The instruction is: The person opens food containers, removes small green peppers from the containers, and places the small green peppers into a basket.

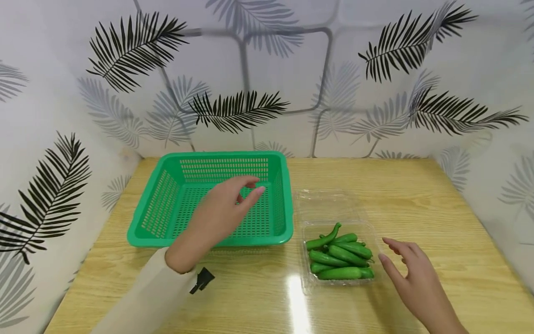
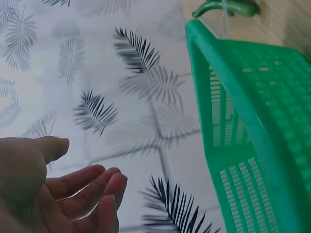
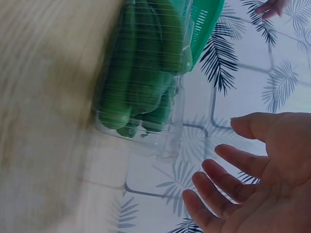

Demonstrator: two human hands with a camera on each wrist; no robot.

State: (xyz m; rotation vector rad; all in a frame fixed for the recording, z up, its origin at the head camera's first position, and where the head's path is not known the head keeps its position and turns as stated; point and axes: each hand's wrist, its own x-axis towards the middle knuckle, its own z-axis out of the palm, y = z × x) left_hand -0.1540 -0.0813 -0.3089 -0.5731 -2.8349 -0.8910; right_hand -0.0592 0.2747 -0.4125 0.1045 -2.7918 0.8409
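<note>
1. Green vegetables [image 1: 348, 255] lie in the clear plastic box [image 1: 317, 228], right of the basket [image 1: 288, 208] on your worktop [image 1: 417, 195].
2. Their long axes run mostly sideways, roughly along the worktop's back edge, some slanting; one curved tip bends toward that edge.
3. The box's lid [image 1: 327, 206] lies folded back toward the same edge.
4. Your left hand [image 1: 225, 204] hovers over the basket, fingers loosely bent, grasping nothing.
5. Your right hand [image 1: 415, 273] hangs relaxed and released, just beside the box's right side.

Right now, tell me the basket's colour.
Green; the basket shows best in the head view.
</note>
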